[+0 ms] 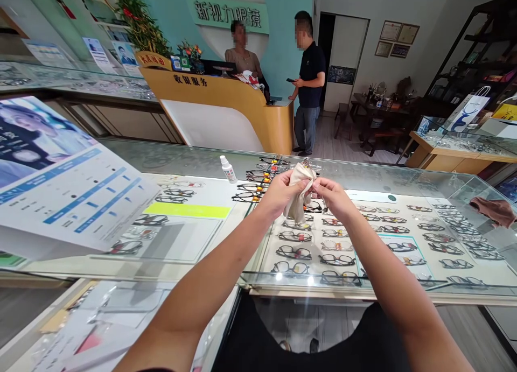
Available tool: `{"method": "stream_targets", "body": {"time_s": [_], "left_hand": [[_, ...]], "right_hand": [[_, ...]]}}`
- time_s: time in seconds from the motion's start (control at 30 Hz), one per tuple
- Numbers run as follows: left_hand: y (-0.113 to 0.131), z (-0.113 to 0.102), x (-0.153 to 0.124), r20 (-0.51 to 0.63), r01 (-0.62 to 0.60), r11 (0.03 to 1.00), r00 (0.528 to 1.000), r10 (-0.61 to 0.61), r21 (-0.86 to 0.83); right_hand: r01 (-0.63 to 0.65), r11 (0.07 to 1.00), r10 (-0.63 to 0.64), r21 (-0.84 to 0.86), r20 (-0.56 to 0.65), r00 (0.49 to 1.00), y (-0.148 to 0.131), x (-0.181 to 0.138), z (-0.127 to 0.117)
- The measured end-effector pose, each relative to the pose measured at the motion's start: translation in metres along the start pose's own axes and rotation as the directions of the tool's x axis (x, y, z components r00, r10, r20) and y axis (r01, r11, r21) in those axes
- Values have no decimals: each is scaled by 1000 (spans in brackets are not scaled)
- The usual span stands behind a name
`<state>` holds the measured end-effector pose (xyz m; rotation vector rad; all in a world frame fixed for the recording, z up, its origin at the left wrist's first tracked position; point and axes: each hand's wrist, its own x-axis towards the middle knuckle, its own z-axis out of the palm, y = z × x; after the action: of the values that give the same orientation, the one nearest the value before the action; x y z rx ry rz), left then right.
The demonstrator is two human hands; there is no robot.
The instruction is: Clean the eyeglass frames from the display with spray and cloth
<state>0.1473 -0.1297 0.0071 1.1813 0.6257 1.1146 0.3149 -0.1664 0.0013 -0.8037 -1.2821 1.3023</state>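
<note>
My left hand (281, 191) and my right hand (332, 195) are held together above a glass display counter (404, 174). Both are closed on a beige cleaning cloth (298, 198) that hangs down between them. Something small and clear peeks out at the top of the cloth, too hidden to name. Under the glass lie rows of several eyeglass frames (294, 252). A small white spray bottle (228, 169) stands on the glass to the left of my hands.
A printed poster board (68, 194) leans at the left on the counter. A brown cloth (495, 210) lies at the right. Beyond, two people stand at an orange reception desk (226, 100). More display cases stand at left and right.
</note>
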Motion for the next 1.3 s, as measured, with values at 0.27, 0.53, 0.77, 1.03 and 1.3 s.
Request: {"method": "stream_targets", "body": {"time_s": [0.27,0.53,0.77,1.03,1.3], "left_hand": [[8,3,-2,91,-127,992,988,125,23],[2,1,-1,4,-159,987,987,159,13],[17,-1,-6,230,-118,993,966,117,-7],[8,6,-8,-3,-185,982,983,185,-27],[20,5,7,48,130,872,991,-122,-472]], "right_hand": [[-122,984,125,127,-13,992,-1,-3,9],[-68,998,68,-5,17,998,-1,-8,15],[-62,982,62,181,8,998,-17,-13,22],[-92,988,85,128,54,995,-5,-20,39],[56,989,-33,136,-172,985,-18,-12,19]]}}
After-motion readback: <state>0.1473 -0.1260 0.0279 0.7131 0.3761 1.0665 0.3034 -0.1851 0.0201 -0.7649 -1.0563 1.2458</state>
